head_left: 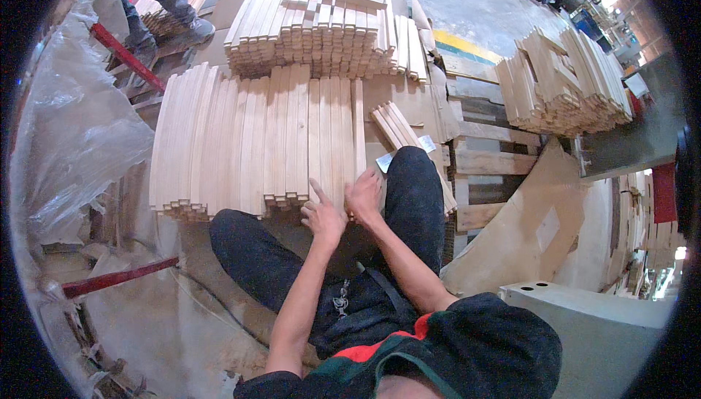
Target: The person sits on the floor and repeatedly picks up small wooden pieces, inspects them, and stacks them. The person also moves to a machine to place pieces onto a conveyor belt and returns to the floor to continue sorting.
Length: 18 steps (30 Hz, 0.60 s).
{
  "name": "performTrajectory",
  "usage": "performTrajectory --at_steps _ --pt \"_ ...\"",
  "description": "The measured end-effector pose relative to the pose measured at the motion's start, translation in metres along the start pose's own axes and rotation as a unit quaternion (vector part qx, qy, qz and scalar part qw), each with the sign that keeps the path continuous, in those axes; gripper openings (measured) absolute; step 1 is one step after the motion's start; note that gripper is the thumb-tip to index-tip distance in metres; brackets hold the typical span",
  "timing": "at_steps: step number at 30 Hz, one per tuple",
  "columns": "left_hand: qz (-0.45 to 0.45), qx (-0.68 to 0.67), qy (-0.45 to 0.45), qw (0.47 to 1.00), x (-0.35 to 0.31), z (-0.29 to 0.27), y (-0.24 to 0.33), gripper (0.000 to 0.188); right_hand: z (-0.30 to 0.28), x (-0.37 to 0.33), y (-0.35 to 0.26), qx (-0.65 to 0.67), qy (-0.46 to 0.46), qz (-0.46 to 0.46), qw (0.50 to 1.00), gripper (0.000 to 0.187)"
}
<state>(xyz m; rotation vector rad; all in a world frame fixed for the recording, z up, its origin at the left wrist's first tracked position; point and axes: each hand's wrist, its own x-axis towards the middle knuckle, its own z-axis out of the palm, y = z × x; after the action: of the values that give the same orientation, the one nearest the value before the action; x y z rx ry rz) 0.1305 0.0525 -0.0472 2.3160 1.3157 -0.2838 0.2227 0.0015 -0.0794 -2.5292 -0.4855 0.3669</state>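
Observation:
A wide stack of pale wooden slats point(244, 136) lies in front of my knees, the slats side by side and pointing away from me. My left hand point(324, 216) is at the near ends of the slats, right of the middle, index finger stretched out along them and the other fingers loosely bent. Close beside it, my right hand point(364, 194) is closed round the near end of a slat point(358, 125) at the stack's right edge. Its fingertips are partly hidden. A few loose slats point(395, 123) lie just beyond my right knee, by small white paper pieces point(384, 162).
A second slat stack point(307, 30) lies behind the first, and another point(558, 81) stands far right. Wooden pallets point(493, 162) and cardboard point(529, 235) are on the right. Plastic film point(80, 121) and red bars point(124, 56) are left. Another person's legs point(164, 1) show far left.

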Motion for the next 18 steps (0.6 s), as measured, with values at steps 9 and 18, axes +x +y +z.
performTrajectory --at_steps 9,18 --pt "-0.031 -0.11 -0.015 0.993 0.025 0.011 -0.031 0.097 0.021 0.0 0.001 0.111 0.079 -0.005 0.991 0.059" --pt "0.047 -0.271 0.045 0.96 0.042 0.037 -0.036 0.056 0.02 0.024 0.022 0.258 -0.042 0.144 0.954 0.049"
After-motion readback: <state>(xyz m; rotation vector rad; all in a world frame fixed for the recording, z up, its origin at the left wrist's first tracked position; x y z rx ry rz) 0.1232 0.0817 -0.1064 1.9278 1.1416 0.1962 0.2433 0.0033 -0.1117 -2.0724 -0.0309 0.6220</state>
